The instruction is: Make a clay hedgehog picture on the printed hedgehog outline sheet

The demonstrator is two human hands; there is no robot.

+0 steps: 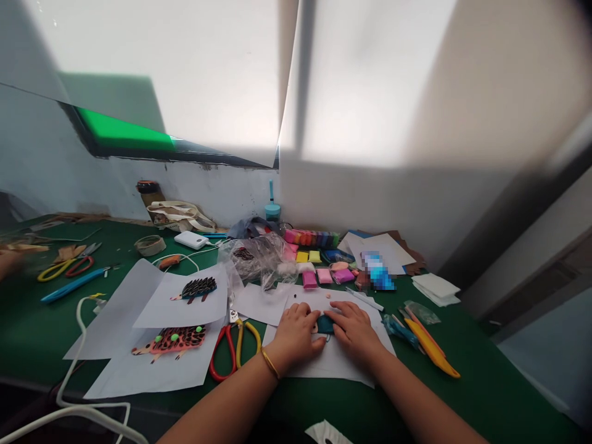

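My left hand and my right hand face each other over a white sheet of paper. Between them lies a small flat piece of dark teal clay with a pale pink end at its left. My left fingers are bent around the pink end, and the thumb and forefinger of my right hand lie around the teal end. The undersides of my fingers are hidden. On the paper beyond my hands are a tiny dark bit and a tiny pale bit of clay.
Red-handled pliers and yellow-handled pliers lie left of my hands. Clay hedgehogs, one black and teal, one pink, rest on papers. Clay packets lie behind; a yellow tool is right. Another person's blurred hand is far left.
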